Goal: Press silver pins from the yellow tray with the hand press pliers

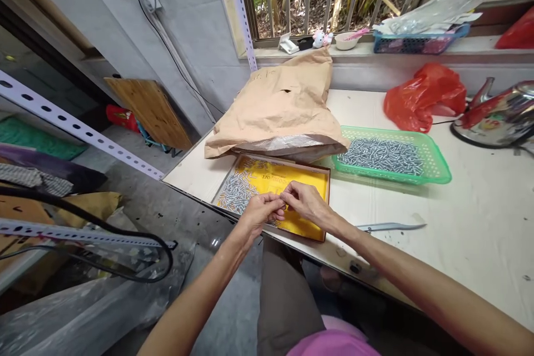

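Note:
My left hand [262,211] and my right hand [306,203] meet fingertip to fingertip over a shallow tray [326,200] with a yellow bottom. Both are closed in a pinch, and whatever sits between the fingers is too small to make out. Beside my left hand, small metal pins [237,192] lie heaped in the tray's left part. To the right stands a green plastic basket [438,169], holding a broad layer of similar silvery metal pieces [379,156].
A big brown paper sack [283,103] lies behind the tray. Right of the tray is a grey curved tool [392,227], perhaps tweezers. Farther back are a red plastic bag [425,97] and a metal kettle [500,114]. The table's front edge [342,258] runs close to my legs.

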A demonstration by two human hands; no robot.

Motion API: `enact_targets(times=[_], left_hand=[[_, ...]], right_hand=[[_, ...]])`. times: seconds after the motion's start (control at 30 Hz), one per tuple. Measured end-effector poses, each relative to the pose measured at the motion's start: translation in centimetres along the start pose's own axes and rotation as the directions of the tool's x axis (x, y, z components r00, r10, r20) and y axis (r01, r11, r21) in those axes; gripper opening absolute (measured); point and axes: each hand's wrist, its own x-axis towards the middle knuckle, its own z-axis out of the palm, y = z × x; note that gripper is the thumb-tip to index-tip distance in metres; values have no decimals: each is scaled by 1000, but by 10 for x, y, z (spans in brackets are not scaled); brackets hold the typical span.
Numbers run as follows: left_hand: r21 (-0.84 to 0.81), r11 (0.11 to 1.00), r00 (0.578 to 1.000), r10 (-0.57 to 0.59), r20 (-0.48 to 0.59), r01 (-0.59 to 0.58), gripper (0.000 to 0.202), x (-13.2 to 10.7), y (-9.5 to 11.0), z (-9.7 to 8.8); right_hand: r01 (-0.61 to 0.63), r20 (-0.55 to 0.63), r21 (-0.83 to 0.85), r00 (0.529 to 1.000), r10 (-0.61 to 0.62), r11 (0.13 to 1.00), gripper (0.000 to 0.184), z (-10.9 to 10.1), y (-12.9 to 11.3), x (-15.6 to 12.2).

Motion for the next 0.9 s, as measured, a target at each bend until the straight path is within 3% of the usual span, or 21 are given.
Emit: enact_targets(times=[0.13, 0.23, 0.3, 0.37, 0.4, 0.47, 0.57, 0.63, 0.77, 0.9], left_hand=[[-102, 992, 996, -77, 42, 81, 19, 3, 4, -7], [-141, 989, 999, -44, -22, 40, 19, 3, 9, -11], [-91, 992, 989, 76, -129, -88, 23, -2, 14, -10], [29, 971, 947, 237, -218, -236, 28, -10, 17, -3], [95, 955, 927, 297, -230, -283, 30, -15, 19, 3], [187, 938, 926, 325, -191, -291, 33, -27, 20, 21], [252, 948, 978, 208, -31, -194, 34, -44, 12, 58], [298, 945, 990, 110, 86, -131, 34, -49, 0, 85], [422, 905, 981, -29, 194, -57, 25, -37, -28, 124], [554, 831, 975, -79, 207, -50, 17, -19, -47, 137]], right_hand=[[-118, 37, 188, 993, 113, 975, 18, 7, 3, 1], [-171, 30, 331, 985, 171, 928, 15, 10, 7, 6], [-114, -23, 231, 992, 123, 966, 10, 5, 9, 9], [-7, -31, -55, 1000, 5, 998, 6, -6, 10, 9], [50, -31, -197, 998, -57, 979, 15, -14, 9, 7], [134, -14, -389, 988, -151, 911, 25, -35, 7, -4], [203, -38, -484, 967, -252, 851, 25, -69, 3, -40], [197, -64, -497, 963, -262, 845, 22, -91, 7, -77], [33, -28, -539, 998, -57, 842, 25, -125, 34, -160], [-96, 5, -602, 992, 124, 792, 23, -134, 60, -217]])
